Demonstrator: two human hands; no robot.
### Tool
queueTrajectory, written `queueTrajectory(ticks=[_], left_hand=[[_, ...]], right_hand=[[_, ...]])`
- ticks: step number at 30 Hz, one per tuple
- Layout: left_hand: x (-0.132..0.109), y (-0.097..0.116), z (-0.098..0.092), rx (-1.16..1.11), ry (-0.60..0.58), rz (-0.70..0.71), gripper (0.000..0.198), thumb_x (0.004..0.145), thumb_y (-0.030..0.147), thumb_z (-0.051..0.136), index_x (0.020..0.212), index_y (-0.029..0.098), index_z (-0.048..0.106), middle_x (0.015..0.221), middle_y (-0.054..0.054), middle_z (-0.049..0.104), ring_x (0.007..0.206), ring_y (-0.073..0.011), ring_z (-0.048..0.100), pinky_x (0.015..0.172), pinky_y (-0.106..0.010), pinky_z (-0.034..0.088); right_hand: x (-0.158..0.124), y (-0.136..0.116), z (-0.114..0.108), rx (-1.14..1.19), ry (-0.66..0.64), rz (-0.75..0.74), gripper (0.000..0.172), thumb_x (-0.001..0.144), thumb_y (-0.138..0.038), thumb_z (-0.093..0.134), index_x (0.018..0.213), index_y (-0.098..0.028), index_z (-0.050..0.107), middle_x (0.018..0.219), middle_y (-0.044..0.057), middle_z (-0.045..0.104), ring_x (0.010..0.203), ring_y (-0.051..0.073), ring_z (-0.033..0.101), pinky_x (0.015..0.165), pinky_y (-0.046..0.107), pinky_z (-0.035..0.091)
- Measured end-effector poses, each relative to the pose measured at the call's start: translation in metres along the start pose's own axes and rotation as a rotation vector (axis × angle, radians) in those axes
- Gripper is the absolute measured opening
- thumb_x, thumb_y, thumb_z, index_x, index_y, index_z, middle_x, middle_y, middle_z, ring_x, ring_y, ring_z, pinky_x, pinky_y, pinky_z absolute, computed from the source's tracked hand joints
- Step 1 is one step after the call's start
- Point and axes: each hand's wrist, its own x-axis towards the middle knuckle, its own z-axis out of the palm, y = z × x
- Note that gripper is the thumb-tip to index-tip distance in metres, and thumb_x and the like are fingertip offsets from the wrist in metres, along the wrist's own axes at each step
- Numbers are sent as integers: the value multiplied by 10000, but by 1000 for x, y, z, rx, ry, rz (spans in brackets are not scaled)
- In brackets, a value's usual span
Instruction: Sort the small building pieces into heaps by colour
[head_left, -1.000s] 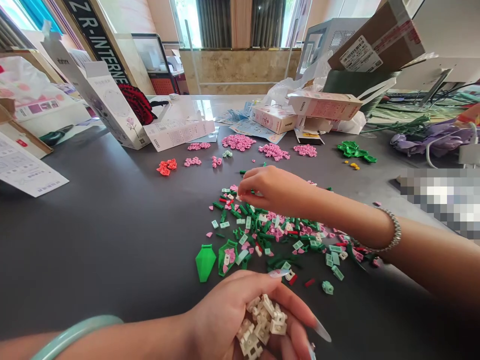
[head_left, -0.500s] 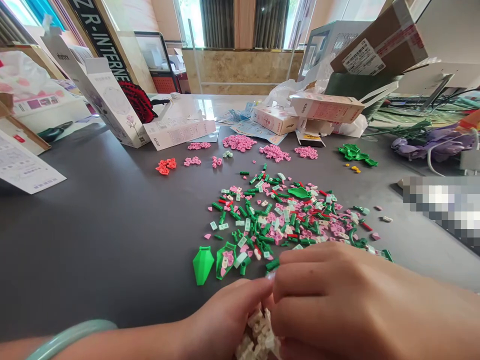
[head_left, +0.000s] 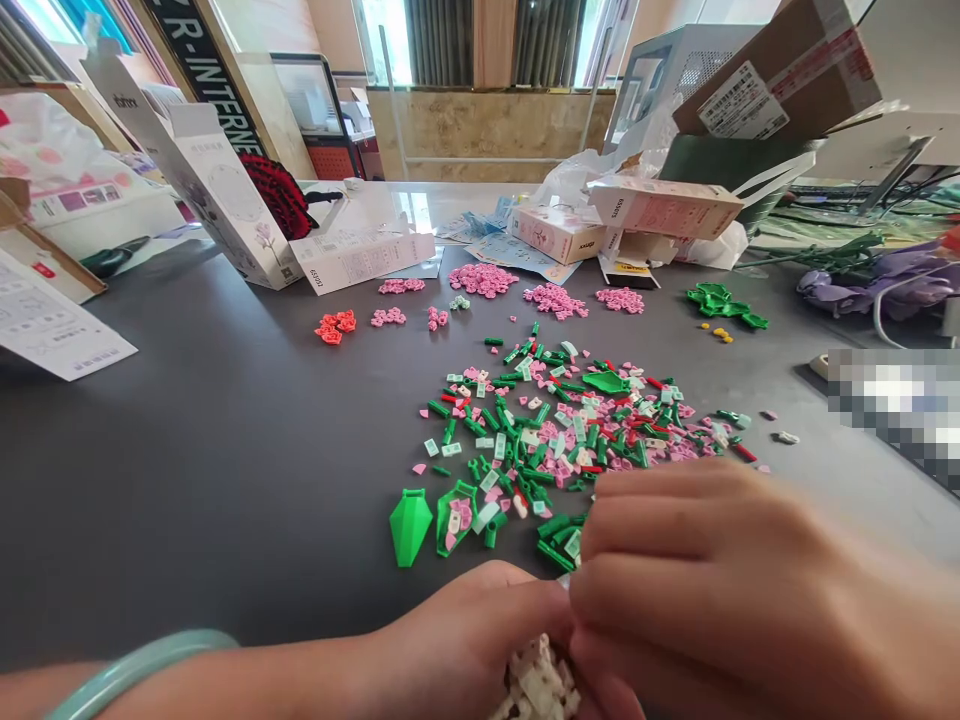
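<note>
left hand [head_left: 465, 630] curled around white bricks [head_left: 536, 685], right hand [head_left: 697, 590] closed over them, fingers together, cannot tell if it pinches one, pile of green and pink bricks [head_left: 555, 430] just beyond, on dark table [head_left: 187, 480]

The brick pile [head_left: 555, 430] mixes pink, green, white and red; beyond it sit pink heaps [head_left: 484, 280] and one orange-red heap [head_left: 335, 325].

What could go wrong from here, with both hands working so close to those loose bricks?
The white plastic bricks sit in a loose heap in the cupped left hand, so some could spill. The right hand is close to the green bricks at the edge of the mixed pile, and might knock them into it.
</note>
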Motion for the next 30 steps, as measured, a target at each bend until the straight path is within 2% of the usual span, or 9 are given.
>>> queueTrajectory(ticks=[3,7,12,14,16,20,25,30], left_hand=[[-3,0,0,47,43,-5,501,836,559,420,594,161,606,493,32,434,447,-94,311,482,-243,247],[-7,-1,0,117,77,14,530,871,584,401,634,165,623,428,59,367,406,-94,231,472,-259,199],[-12,6,0,217,44,-19,528,901,571,387,684,158,635,387,73,322,386,-95,199,455,-275,150],[-12,8,0,245,30,-30,538,901,578,381,673,158,627,378,74,316,378,-94,202,446,-277,138],[-10,7,1,251,25,-21,551,897,590,372,636,164,605,373,73,313,372,-93,200,441,-273,134],[-8,5,2,239,66,1,524,887,589,405,607,180,575,393,77,330,375,-91,221,444,-254,175],[-6,4,0,214,87,-11,515,868,600,445,597,180,571,424,71,368,397,-91,244,466,-246,217],[-8,3,-1,188,99,-10,462,882,519,479,605,168,592,503,61,401,438,-87,261,495,-241,243]], right_hand=[[0,8,-13,36,88,105,235,925,-158,530,697,-186,583,653,-15,565,567,112,499,486,242,350],[4,31,-25,94,159,261,195,892,-213,569,708,-201,632,633,-24,597,534,108,515,494,226,392],[4,88,-27,-6,328,435,237,836,-420,581,789,-211,682,695,25,650,618,183,602,597,308,477],[0,113,-26,19,335,536,314,814,-485,581,890,-198,680,753,42,668,702,217,642,675,346,510],[-6,134,-26,14,312,578,413,809,-535,559,1005,-190,673,912,72,690,812,251,655,763,400,515],[-15,155,-26,-40,206,513,466,887,-516,496,1185,-182,627,1219,91,614,1057,286,600,930,455,456],[-15,156,-20,10,63,441,530,922,-501,483,1348,-187,517,1349,86,526,1193,305,517,960,477,441],[-11,149,-5,112,-9,317,567,909,-489,572,1393,-215,464,1469,69,382,1316,281,387,1090,479,313]])
